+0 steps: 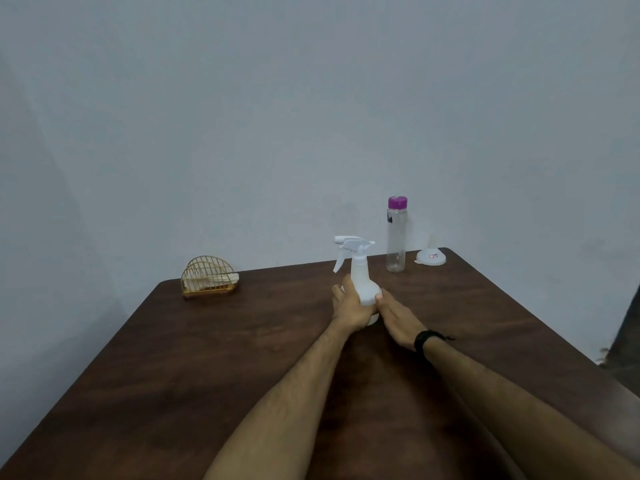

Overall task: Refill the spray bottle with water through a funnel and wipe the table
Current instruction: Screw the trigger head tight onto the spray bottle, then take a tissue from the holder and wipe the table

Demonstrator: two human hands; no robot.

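A white spray bottle [362, 275] stands upright on the dark wooden table [214, 358], its trigger head pointing left. My left hand [349, 304] wraps around the bottle's round body. My right hand [398, 318], with a black band at the wrist, lies flat beside the bottle, its thumb touching the body. Behind stands a clear water bottle [396, 237] with a purple cap. A white funnel [431, 256] rests upside down at the table's far right corner. A gold wire holder [207, 277] at the far left holds a pale cloth [221, 279].
A plain grey-white wall rises right behind the table's far edge. The table's right edge runs diagonally, with a dark object [627, 334] beyond it at the frame's right side.
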